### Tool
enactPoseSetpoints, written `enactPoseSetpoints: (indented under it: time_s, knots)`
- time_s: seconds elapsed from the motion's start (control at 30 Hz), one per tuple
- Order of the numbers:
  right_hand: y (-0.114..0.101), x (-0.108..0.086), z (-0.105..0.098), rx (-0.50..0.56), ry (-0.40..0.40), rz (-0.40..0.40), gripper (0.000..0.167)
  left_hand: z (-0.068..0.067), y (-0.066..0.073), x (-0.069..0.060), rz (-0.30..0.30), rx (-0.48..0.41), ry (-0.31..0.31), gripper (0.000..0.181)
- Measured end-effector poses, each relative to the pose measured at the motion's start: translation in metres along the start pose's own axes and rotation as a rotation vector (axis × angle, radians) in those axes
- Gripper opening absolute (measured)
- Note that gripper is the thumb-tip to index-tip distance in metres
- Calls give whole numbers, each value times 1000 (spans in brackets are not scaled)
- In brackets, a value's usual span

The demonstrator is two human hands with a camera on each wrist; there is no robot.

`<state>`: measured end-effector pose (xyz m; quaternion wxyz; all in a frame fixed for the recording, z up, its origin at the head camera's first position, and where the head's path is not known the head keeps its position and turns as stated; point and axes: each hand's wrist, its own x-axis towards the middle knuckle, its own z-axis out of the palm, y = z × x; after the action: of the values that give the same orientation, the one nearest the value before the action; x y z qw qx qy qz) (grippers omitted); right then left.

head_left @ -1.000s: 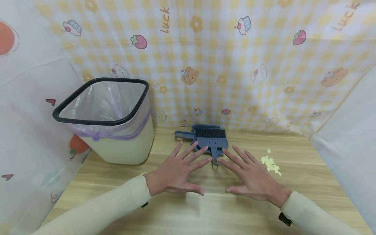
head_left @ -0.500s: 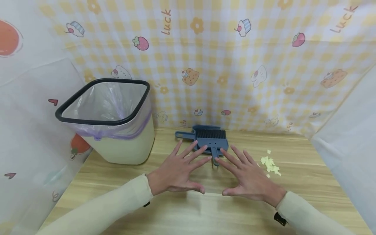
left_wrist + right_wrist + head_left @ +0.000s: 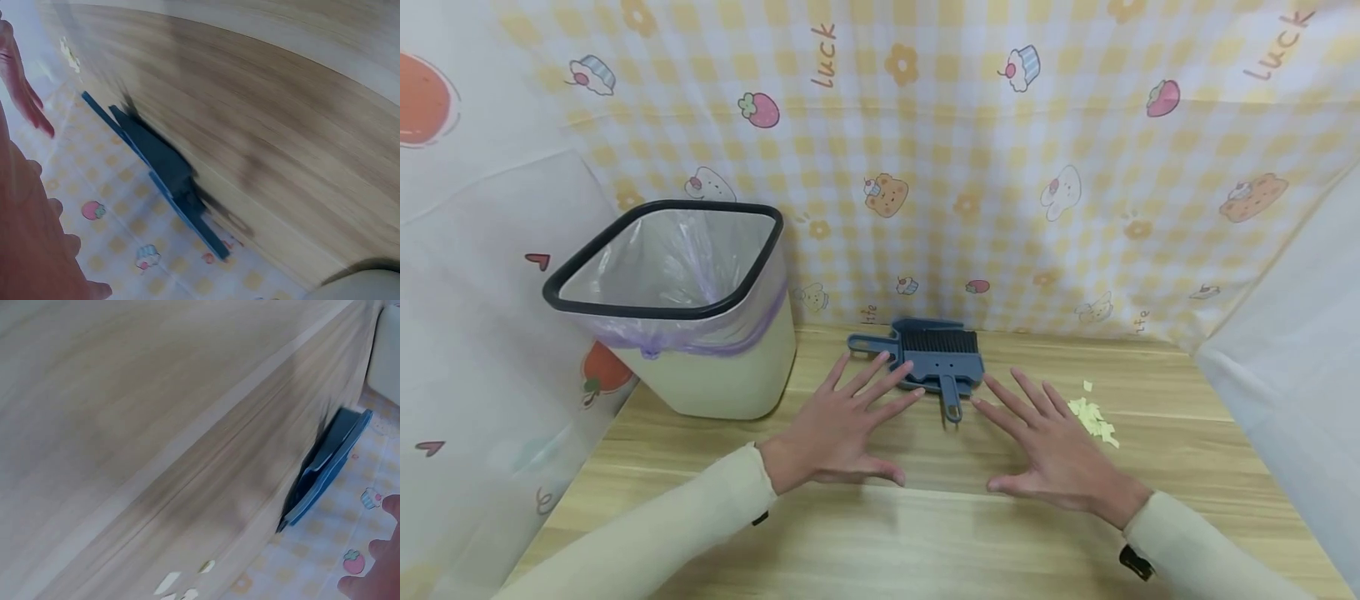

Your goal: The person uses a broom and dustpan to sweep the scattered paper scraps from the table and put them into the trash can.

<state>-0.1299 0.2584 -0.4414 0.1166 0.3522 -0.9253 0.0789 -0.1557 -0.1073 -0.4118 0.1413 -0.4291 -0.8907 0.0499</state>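
Observation:
Both hands hover over the table with fingers spread and hold nothing. The left hand [image 3: 842, 429] is just in front of the blue dustpan [image 3: 872, 343], whose handle points left. On the dustpan lies a small blue brush [image 3: 942, 364] with black bristles, its handle toward me. My right hand [image 3: 1060, 450] is to the right of the brush handle, close to a small heap of pale yellow paper scraps [image 3: 1093, 420]. In the left wrist view the dustpan and brush [image 3: 159, 162] appear beyond the left fingers [image 3: 53, 206]. A few scraps [image 3: 167, 582] show in the right wrist view.
A cream trash bin [image 3: 730, 387] with a black rim and a clear, purple-edged liner stands at the left. Yellow checked cloth [image 3: 970, 167] hangs behind the wooden table [image 3: 910, 550]. White cloth [image 3: 1300, 350] closes off the right side.
The hands have moved apart: the left a little leftward, the right slightly rightward after a small shift inward. The brush handle is now uncovered between them. The dustpan, brush and scraps stay put.

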Motion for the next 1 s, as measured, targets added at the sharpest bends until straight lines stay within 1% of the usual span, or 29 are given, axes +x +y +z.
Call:
enactPoseSetpoints:
  time_s: [0.17, 0.27, 0.4, 0.5, 0.67, 0.83, 0.9, 1.0]
  knots:
    - [10, -9, -1, -6, 14, 13, 106, 6, -11, -5, -8, 26, 16, 109]
    - [18, -16, -1, -10, 19, 26, 105, 8, -16, -10, -26, 17, -24, 109]
    - [27, -26, -1, -9, 30, 42, 103, 9, -20, -16, -46, -12, -46, 109]
    - [32, -34, -1, -17, 43, 50, 104, 10, -24, -21, -57, -33, -19, 111]
    - [40, -45, -1, -24, 65, 55, 104, 15, -29, -28, -84, -77, -10, 117]
    - [47, -48, 1, -11, 110, 54, 96, 19, -33, -31, -99, -104, -1, 113]
    - [49, -45, 1, 28, 127, 65, 90, 19, -33, -31, -120, -144, -14, 108]
    - [51, -37, 0, 108, 146, 95, 83, 17, -34, -25, -178, -254, -58, 97]
